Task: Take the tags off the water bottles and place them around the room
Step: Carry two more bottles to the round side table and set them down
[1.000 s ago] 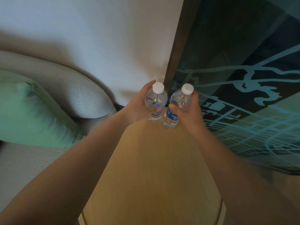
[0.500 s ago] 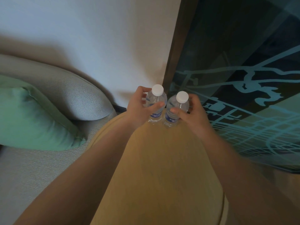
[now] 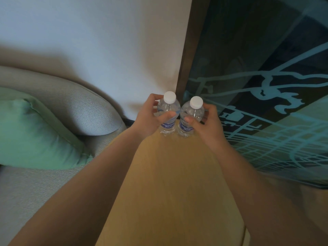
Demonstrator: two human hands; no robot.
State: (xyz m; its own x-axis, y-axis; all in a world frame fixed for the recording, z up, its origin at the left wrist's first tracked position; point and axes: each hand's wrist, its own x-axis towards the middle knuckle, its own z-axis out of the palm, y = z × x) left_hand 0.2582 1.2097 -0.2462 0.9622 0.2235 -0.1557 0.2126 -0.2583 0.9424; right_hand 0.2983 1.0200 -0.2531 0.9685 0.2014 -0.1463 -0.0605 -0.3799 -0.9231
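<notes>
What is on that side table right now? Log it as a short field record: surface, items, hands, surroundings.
surface: round wooden table, light tan top
items: two clear water bottles, white caps, blue labels, upright at the far edge, side by side
left bottle: gripped by the left hand
right bottle: gripped by the right hand
tags: none visible on either bottle
left of table: grey sofa with a green cushion
behind: white wall
right of table: dark panel with pale line pattern
</notes>
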